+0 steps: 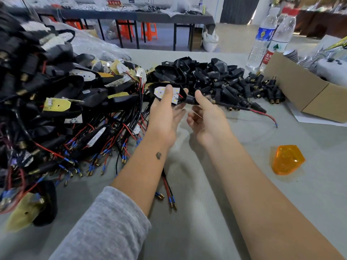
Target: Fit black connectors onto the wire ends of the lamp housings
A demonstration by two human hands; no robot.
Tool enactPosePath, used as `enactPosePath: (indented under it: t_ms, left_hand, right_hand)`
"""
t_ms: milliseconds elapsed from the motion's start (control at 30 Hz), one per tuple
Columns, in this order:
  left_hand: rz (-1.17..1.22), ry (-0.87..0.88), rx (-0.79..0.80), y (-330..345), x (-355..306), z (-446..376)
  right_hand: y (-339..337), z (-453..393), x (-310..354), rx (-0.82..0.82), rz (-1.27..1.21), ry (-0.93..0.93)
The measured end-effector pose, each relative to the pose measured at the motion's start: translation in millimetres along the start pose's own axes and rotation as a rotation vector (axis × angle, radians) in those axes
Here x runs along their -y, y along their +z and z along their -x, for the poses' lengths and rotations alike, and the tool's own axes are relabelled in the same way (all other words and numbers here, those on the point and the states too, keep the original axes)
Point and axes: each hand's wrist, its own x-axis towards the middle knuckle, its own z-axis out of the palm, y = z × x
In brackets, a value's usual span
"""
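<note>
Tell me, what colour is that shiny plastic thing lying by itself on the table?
Orange. The see-through lens cover lies alone on the grey table, plain in the head view.

Single head-worn wide-angle view, forward and down, close over the hands (185, 114) and table (244, 184)

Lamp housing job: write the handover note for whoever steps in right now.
Left hand: holds a lamp housing up over the table, thumb on its white LED board.
Right hand: pinches a black connector at the housing's rear, where the wires leave; a red and black wire trails right from it onto the table.
Supplies: loose connectors in a pile ahead right; wired housings in a heap on the left, many with bare blue-sleeved wire ends.
Done: cannot tell how many.
Left: seat this connector, then work through the heap.
An orange lens lies on the right.
</note>
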Motion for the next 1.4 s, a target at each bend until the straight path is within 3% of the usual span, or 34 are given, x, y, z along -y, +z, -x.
enactPosePath:
  t_ms: [100, 200, 267, 367, 400, 467, 600, 767, 900, 1000, 1100, 1233, 1400]
  left_hand:
    - [0.101, -0.049, 0.04, -9, -13, 6]
    - [0.106, 0.003, -0.032, -24, -32, 5]
    - [0.115, 0.03, -0.089, -33, -47, 5]
    - [0.12, 0.049, -0.119, -45, -67, 7]
    - [0.118, 0.053, -0.118, -48, -73, 9]
    - [0.106, 0.061, -0.109, -52, -89, 12]
    - [-0.011, 0.076, -0.099, -52, -136, 19]
    - [-0.174, 0.112, -0.084, -67, -233, 28]
    - [-0.396, 0.245, -0.222, -81, -308, 19]
    - [-0.916, 0.391, -0.461, -100, -337, -2]
    - [-1.379, 0.458, -0.565, -138, -331, -17]
    - [-1.828, 0.42, -0.342, -176, -295, -30]
    - [-1.971, 0.482, -0.35, -182, -284, -32]
  right_hand:
    - [14, 11, -3, 0.086, 0.219, 0.057]
    - [24, 23, -3, 0.148, 0.719, 0.034]
    - [24, 28, -5, 0.036, 1.134, -0.241]
    - [13, 34, -6, -0.124, 1.554, -0.869]
    - [10, 35, -6, -0.098, 1.683, -0.942]
    - [7, 37, -7, 0.012, 1.887, -0.885]
    - [26, 47, 7, 0.221, 1.741, -0.746]
    - [100, 81, 27, 0.531, 1.426, -0.806]
    - [176, 99, 4, 0.718, 1.054, -0.602]
    - [228, 103, -29, 0.73, 0.783, -0.304]
    - [251, 100, -65, 0.807, 0.886, -0.216]
    - [250, 96, -89, 0.833, 1.006, -0.173]
    - [222, 99, -71, 0.811, 1.024, -0.212]
